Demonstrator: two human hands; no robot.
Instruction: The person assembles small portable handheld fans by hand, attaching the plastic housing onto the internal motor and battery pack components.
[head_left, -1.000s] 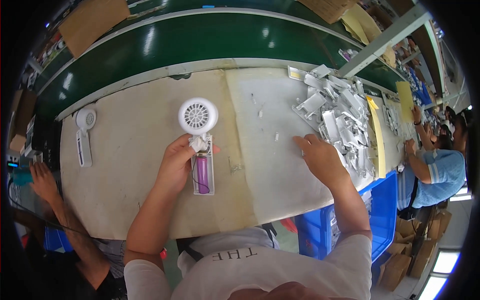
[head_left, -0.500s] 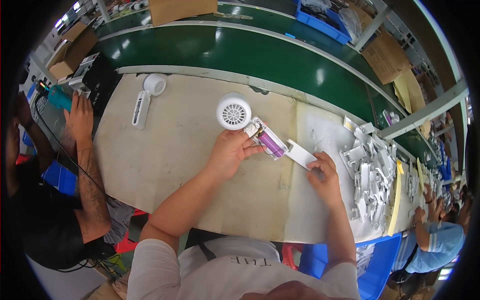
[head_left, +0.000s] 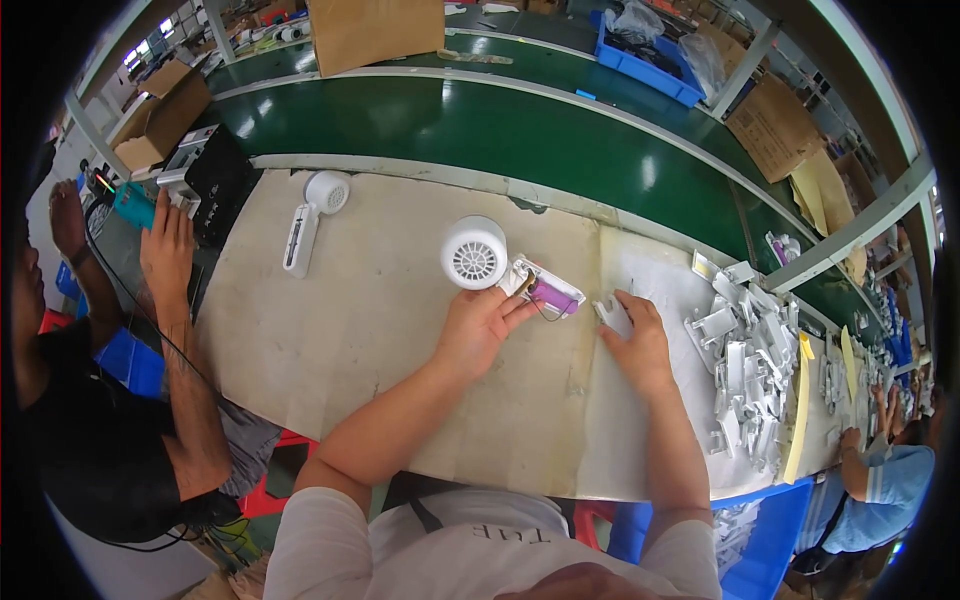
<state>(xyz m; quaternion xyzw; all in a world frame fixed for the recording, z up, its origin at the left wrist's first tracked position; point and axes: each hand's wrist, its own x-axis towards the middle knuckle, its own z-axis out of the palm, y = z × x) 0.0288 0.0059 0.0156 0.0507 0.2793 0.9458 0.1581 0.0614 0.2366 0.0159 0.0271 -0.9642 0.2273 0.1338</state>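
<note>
Over the mat, my left hand (head_left: 478, 330) grips a white handheld fan (head_left: 475, 252) near where its round slotted head meets the handle. That handle lies uncovered, showing a purple cylindrical battery (head_left: 556, 298) and a thin dark wire. Just to the right, my right hand (head_left: 642, 348) is closed on a white plastic handle cover (head_left: 612, 316). Only the notched end of the cover shows; my fingers and palm hide the rest. A small gap separates it from the fan's handle.
Another white handheld fan (head_left: 312, 220) lies at the mat's far left. White plastic parts (head_left: 745, 360) are heaped at the right. A green conveyor belt (head_left: 390, 120) runs behind. At left, a co-worker's hand (head_left: 168, 250) is near a teal power tool (head_left: 133, 205); a blue bin (head_left: 765, 545) stands below right.
My right hand has turned the cover, so less of it shows past my fingers. The fan's handle lies a little flatter. The whole view has shifted slightly.
</note>
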